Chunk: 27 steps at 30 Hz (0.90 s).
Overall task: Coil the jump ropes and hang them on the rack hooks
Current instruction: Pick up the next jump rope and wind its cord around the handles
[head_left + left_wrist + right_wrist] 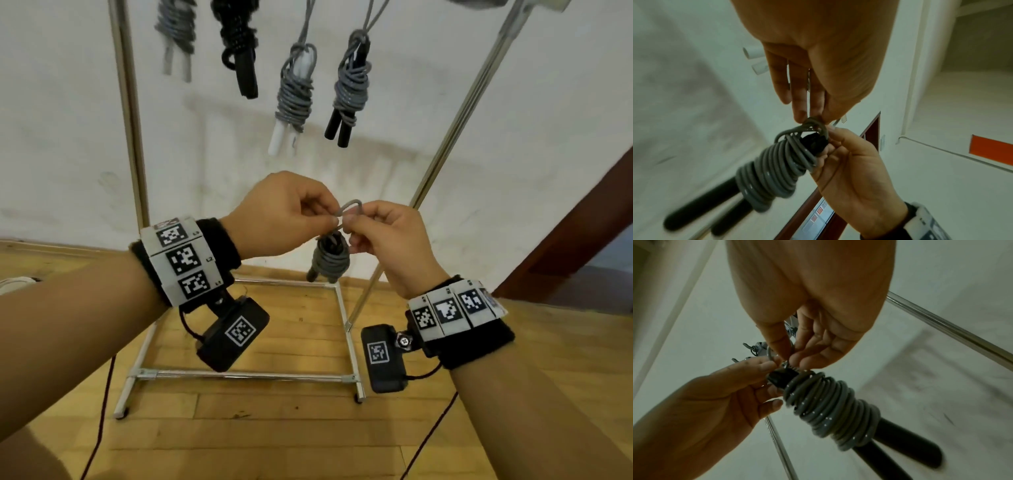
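A grey jump rope [330,257] wound into a tight coil around its two black handles hangs between my hands, in front of the metal rack [128,102]. Its small free loop [351,205] sticks up above the coil. My left hand [325,216] pinches this loop from the left and my right hand [356,226] pinches it from the right. In the left wrist view the left hand [809,116] grips the rope top above the coil [777,170]. In the right wrist view the right hand [789,356] pinches the same spot above the coil [830,407], with the black handles [906,447] pointing down.
Several coiled ropes hang from the rack above: a grey one with white handles [294,92], a grey one with black handles [351,85], a black one [239,44] and another grey one [176,31]. The rack's base bar [246,375] lies on the wooden floor. A brown door frame [565,240] stands at the right.
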Each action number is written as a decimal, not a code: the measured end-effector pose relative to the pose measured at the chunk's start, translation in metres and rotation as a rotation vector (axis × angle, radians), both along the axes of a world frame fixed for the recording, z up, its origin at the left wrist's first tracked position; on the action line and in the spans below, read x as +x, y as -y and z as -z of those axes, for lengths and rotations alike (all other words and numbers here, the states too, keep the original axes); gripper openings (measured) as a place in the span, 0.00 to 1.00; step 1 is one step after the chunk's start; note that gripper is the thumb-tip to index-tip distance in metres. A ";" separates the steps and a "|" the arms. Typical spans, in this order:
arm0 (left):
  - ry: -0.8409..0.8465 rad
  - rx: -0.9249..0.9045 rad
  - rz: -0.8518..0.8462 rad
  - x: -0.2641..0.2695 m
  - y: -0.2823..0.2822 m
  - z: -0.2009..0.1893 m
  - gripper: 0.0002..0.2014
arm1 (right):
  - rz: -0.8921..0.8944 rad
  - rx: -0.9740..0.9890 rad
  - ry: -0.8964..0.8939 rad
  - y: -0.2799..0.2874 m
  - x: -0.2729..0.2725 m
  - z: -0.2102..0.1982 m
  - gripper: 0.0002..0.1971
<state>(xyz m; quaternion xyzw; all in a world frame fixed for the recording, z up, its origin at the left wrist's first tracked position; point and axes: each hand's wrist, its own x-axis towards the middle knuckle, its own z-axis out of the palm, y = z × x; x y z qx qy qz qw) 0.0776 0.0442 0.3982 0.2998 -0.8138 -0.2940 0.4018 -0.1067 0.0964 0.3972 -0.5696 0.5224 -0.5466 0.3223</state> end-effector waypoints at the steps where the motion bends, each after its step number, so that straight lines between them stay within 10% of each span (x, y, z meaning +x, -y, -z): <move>1: 0.003 -0.011 -0.016 -0.002 0.003 -0.008 0.03 | 0.008 -0.004 -0.008 0.003 -0.001 -0.007 0.02; 17: -0.109 -0.286 -0.225 -0.067 0.065 -0.220 0.08 | 0.150 -0.415 -0.170 0.081 -0.047 -0.207 0.05; 27: -0.081 -0.248 -0.296 -0.112 0.093 -0.261 0.14 | 0.415 -0.350 -0.331 0.119 -0.066 -0.255 0.16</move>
